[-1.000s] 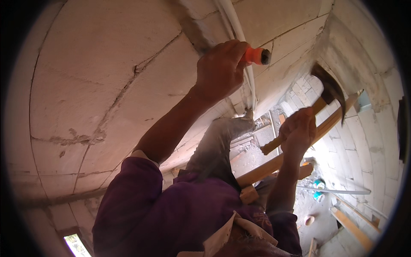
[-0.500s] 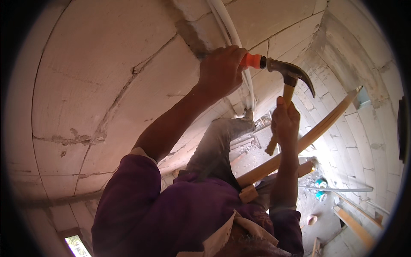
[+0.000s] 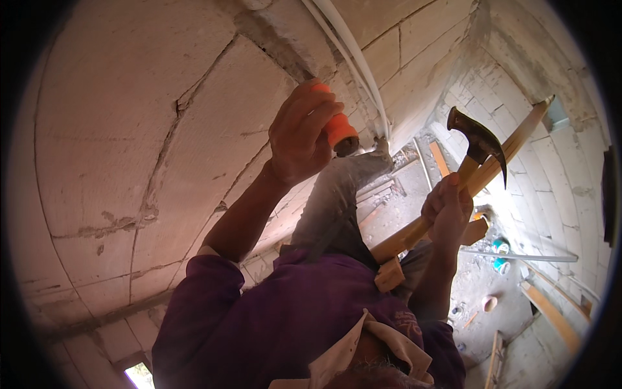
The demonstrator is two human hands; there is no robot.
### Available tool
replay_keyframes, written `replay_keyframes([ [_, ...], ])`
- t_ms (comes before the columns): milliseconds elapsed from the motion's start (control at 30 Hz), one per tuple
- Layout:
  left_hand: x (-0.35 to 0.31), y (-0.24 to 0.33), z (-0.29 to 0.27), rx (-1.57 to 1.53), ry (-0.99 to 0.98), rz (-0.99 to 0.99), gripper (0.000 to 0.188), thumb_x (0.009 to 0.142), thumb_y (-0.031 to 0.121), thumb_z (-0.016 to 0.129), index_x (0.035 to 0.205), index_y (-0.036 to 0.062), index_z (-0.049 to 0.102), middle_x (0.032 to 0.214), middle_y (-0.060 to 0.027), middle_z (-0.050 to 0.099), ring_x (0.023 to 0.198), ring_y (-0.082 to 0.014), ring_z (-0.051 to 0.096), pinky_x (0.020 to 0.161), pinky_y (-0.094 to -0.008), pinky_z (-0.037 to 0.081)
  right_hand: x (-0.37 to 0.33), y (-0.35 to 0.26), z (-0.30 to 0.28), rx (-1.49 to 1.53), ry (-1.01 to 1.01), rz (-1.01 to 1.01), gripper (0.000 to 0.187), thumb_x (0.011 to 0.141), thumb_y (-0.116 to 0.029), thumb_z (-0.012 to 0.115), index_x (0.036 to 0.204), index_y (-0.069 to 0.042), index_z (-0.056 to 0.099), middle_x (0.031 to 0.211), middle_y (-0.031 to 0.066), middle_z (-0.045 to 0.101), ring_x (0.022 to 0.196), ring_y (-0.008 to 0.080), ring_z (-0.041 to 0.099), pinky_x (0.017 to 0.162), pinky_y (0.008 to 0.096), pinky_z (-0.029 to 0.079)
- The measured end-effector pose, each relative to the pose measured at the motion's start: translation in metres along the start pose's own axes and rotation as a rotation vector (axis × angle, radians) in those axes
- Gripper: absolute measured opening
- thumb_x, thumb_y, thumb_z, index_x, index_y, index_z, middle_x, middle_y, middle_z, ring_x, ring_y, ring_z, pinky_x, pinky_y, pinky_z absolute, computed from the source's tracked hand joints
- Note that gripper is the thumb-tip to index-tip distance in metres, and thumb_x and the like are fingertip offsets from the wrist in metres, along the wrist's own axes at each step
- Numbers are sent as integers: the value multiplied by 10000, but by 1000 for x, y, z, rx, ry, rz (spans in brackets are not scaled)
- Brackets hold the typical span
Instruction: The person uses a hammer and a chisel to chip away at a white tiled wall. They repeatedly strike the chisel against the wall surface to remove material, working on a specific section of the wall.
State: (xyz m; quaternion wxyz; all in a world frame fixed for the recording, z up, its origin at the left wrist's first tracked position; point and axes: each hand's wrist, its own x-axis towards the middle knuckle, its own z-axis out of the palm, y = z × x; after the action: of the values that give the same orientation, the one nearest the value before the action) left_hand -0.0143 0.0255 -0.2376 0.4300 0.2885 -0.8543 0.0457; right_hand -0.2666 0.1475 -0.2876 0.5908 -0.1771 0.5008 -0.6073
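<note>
My left hand [image 3: 299, 133] is wrapped round the orange grip [image 3: 339, 128] of a chisel, near the pale block wall. The dark butt end of the chisel points down and to the right; its blade is hidden behind my fingers and cannot be made out. On the right, my right hand [image 3: 448, 211] is closed round the wooden handle of a claw hammer [image 3: 481, 144]. The hammer's dark head is up, well apart from the chisel. A rough groove [image 3: 272, 42] is cut in the wall above my left hand.
White pipes [image 3: 357, 55] run along the wall beside the groove. A long timber [image 3: 518, 139] slants behind the hammer, with a short wood block [image 3: 390, 275] near my body. Below lie rubble, planks [image 3: 551, 314] and teal cans [image 3: 501, 266].
The hammer and chisel have moved apart. My left hand has come down and left, turning the chisel's butt downward; my right hand has moved lower and right with the hammer.
</note>
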Motion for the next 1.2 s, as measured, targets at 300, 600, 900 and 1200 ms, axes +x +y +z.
replay_keyframes([
  [300, 9, 2, 3, -10, -7, -78, 361, 634, -124, 622, 973, -1, 642, 950, -150, 621, 941, -354, 633, 782, -402, 543, 0, 14, 8, -59, -49, 78, 353, 996, -350, 512, 757, -103, 434, 544, -55, 358, 412, 36, 336, 362, 208, 248],
  [600, 32, 7, 2, 41, -51, -136, 339, 666, -79, 660, 987, 26, 630, 971, -108, 630, 882, -287, 635, 732, -358, 534, -13, 2, 30, -156, -148, -135, 446, 1004, -455, 423, 770, -75, 442, 565, -34, 396, 449, 50, 361, 404, 209, 291],
  [900, 56, 10, 11, 195, -79, -232, 289, 722, -1, 680, 990, 92, 629, 987, -63, 649, 826, -259, 654, 667, -348, 541, 4, 2, 53, -705, -110, -489, 372, 1016, -352, 398, 780, -71, 457, 554, 17, 434, 430, 119, 403, 388, 246, 323],
  [1200, 60, 14, 11, 198, -211, -299, 309, 707, 8, 685, 994, 95, 612, 973, -50, 645, 890, -254, 639, 710, -358, 531, 17, -7, 35, 69, -157, -335, 273, 1014, -289, 451, 838, -84, 490, 570, -2, 457, 456, 72, 410, 381, 230, 308],
])
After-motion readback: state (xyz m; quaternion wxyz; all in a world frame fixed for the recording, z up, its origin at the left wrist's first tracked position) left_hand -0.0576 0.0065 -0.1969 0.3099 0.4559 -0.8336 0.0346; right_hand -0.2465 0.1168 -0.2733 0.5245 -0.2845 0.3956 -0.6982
